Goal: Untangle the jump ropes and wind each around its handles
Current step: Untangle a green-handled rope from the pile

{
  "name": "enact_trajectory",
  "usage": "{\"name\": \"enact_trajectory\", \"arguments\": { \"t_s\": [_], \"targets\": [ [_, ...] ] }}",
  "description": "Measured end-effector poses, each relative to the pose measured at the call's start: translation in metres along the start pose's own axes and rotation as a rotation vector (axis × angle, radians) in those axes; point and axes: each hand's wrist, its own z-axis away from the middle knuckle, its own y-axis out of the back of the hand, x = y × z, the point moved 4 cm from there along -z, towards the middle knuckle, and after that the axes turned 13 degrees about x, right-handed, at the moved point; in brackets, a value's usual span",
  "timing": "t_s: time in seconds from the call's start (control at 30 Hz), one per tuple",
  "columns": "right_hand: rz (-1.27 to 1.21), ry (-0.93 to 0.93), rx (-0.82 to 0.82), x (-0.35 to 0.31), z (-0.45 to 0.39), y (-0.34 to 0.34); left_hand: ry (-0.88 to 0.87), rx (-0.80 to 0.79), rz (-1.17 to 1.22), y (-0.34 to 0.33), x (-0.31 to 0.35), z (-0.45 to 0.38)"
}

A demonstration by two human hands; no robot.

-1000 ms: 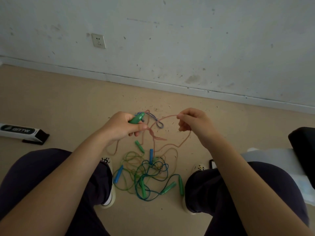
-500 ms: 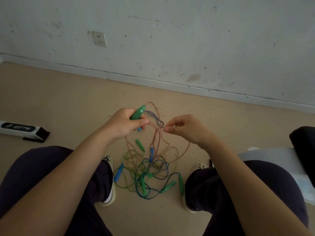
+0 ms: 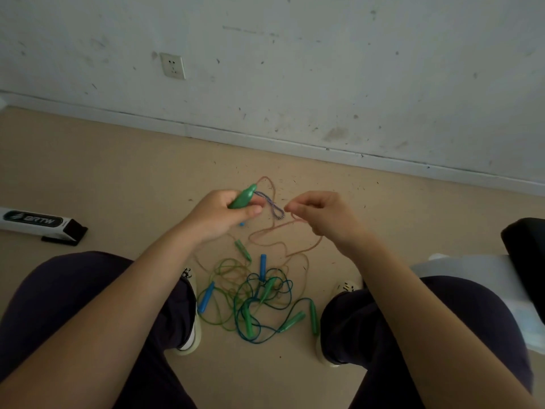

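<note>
Green handle gripped in left hand; right hand pinches pink rope above tangled pile, white box leftward

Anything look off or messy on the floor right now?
Yes. The green and blue ropes lie in one knotted heap between the shoes, their handles scattered. Small dark specks of debris litter the floor near the wall. Nothing looks broken.
</note>
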Motion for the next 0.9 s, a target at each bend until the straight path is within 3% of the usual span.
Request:
{"name": "enact_trajectory", "arguments": {
  "t_s": [0.17,0.3,0.47,0.6,0.83,0.9],
  "targets": [
    [-0.344,0.003,-0.244,-0.007,0.008,-0.013,-0.017,-0.231,0.097,-0.024,0.006,0.009],
    [-0.364,0.004,-0.316,-0.006,0.009,-0.013,-0.013,-0.245,0.100,-0.027,0.007,0.009],
    [-0.213,0.072,-0.091,0.000,-0.003,0.003,-0.022,-0.148,0.084,-0.008,0.011,0.003],
    [-0.217,0.021,0.109,0.003,-0.012,0.023,0.011,-0.124,0.077,0.003,0.007,0.000],
    [0.007,0.031,-0.241,-0.005,0.015,-0.016,0.016,-0.210,0.091,-0.011,0.012,0.011],
    [0.089,0.067,-0.237,0.000,0.016,-0.026,0.020,-0.220,0.116,-0.015,0.014,0.013]
  ]
}}
